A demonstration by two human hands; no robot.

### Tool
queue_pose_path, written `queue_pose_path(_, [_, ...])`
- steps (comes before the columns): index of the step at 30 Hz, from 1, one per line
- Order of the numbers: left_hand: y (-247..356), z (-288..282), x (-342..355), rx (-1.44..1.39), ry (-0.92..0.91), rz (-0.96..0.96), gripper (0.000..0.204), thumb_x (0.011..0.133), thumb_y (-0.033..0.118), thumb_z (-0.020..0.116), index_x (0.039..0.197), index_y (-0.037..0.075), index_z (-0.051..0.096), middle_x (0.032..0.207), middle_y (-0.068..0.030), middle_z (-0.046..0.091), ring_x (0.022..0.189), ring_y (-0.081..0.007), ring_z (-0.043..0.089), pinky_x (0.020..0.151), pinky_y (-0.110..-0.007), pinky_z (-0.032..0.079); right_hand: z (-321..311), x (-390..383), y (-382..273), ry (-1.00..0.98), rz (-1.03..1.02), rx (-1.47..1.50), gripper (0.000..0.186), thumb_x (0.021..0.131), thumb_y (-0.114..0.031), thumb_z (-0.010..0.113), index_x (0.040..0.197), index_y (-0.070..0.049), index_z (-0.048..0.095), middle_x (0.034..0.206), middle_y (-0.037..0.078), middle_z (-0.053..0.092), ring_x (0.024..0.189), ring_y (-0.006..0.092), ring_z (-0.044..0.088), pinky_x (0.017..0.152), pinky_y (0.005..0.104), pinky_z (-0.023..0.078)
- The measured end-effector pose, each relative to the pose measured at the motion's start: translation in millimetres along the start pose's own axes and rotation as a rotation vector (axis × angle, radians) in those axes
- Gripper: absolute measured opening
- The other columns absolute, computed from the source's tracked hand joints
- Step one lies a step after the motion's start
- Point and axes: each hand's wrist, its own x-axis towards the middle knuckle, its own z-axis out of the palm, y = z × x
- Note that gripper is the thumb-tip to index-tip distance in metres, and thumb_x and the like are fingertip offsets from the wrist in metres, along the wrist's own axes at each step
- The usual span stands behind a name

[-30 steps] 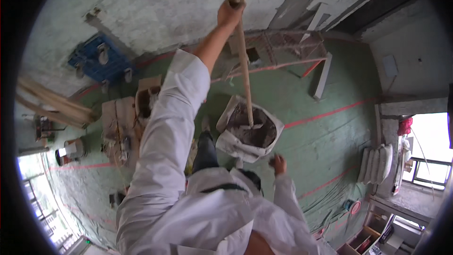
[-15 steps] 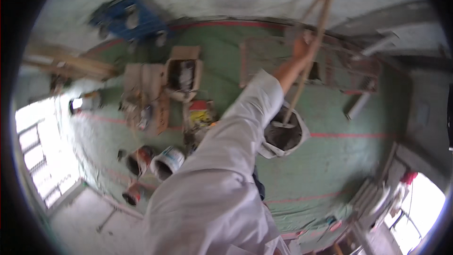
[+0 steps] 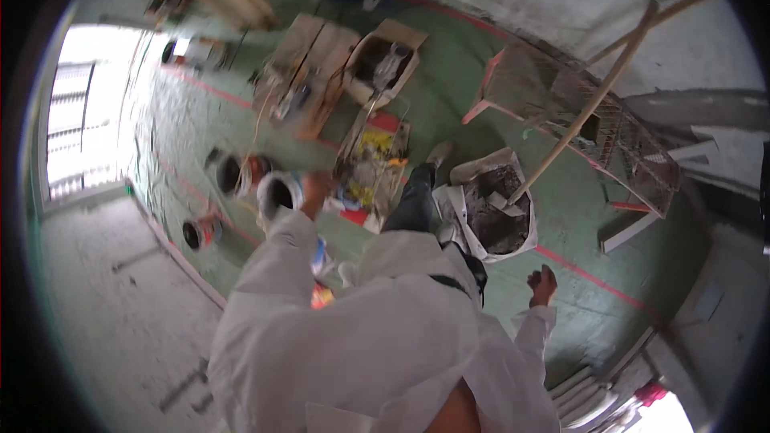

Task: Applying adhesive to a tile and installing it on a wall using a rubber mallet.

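Our left hand reaches out over white round bucket with dark inside; hand blurred, cannot tell if fingers closed or touching rim. Our right hand hangs free at right, fingers loosely curled, holding nothing. White sack of dark grey mix stands on green floor just ahead of our feet; long wooden pole sticks in sack, leaning far right, unheld. Red-and-black can just left of bucket. Open cardboard box farther off.

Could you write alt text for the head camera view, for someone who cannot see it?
A person in a white coat reaches the left hand toward a white bucket on a green floor; the right hand hangs free near a sack of dark mix holding a long wooden handle.
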Motion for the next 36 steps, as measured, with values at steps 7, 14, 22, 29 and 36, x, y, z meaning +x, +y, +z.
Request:
queue_pose_path(7, [-10, -16, -263, -0.977, 0.672, -0.798, 0.028, 0.098, 0.028, 0.072, 0.102, 0.000, 0.074, 0.087, -0.0128, 0.075, 0.072, -0.0195, 0.070, 0.067, -0.038, 0.054, -21, 99, 92, -0.209, 0.399, -0.395, 0.023, 0.100, -0.029, 0.070, 0.108, -0.008, 0.071, 0.079, 0.012, 0.073, 0.063, 0.0250, 0.071, 0.055, 0.0424, 0.059])
queue_pose_path(14, [93, 172, -523, -0.682, -0.106, -1.228, 0.031, 0.091, 0.033, 0.073, 0.105, 0.006, 0.077, 0.112, -0.0208, 0.075, 0.096, -0.0355, 0.072, 0.080, -0.047, 0.055, 123, -2, 88, -0.568, 0.023, -0.549, 0.022, 0.103, -0.024, 0.066, 0.115, -0.006, 0.071, 0.085, 0.011, 0.072, 0.067, 0.0199, 0.070, 0.055, 0.0380, 0.059])
queue_pose_path(22, [103, 176, -613, -1.018, 0.000, -1.178, 0.035, 0.099, 0.032, 0.070, 0.124, 0.007, 0.073, 0.114, -0.0145, 0.079, 0.090, -0.0302, 0.076, 0.079, -0.043, 0.058, 255, 3, 69, -0.779, 0.089, -0.952, 0.022, 0.101, -0.029, 0.068, 0.100, -0.008, 0.069, 0.082, 0.009, 0.072, 0.064, 0.0224, 0.071, 0.060, 0.0441, 0.060])
queue_pose_path(29, [32, 141, -456, -1.598, 0.241, -1.141, 0.045, 0.105, 0.034, 0.067, 0.132, -0.002, 0.067, 0.104, -0.0131, 0.080, 0.082, -0.0208, 0.075, 0.071, -0.035, 0.058, 401, -18, 22, -0.790, -0.139, -0.931, 0.024, 0.103, -0.025, 0.065, 0.097, -0.003, 0.070, 0.083, 0.010, 0.073, 0.061, 0.0195, 0.069, 0.054, 0.0362, 0.057])
queue_pose_path(36, [-47, 88, -288, -1.550, -0.012, -1.106, 0.048, 0.105, 0.037, 0.068, 0.132, -0.003, 0.066, 0.106, -0.0148, 0.079, 0.089, -0.0217, 0.075, 0.079, -0.036, 0.060, 496, -73, -38, -0.845, -0.312, -1.091, 0.027, 0.102, -0.025, 0.067, 0.096, 0.001, 0.072, 0.082, 0.010, 0.074, 0.060, 0.0171, 0.070, 0.051, 0.0323, 0.055])
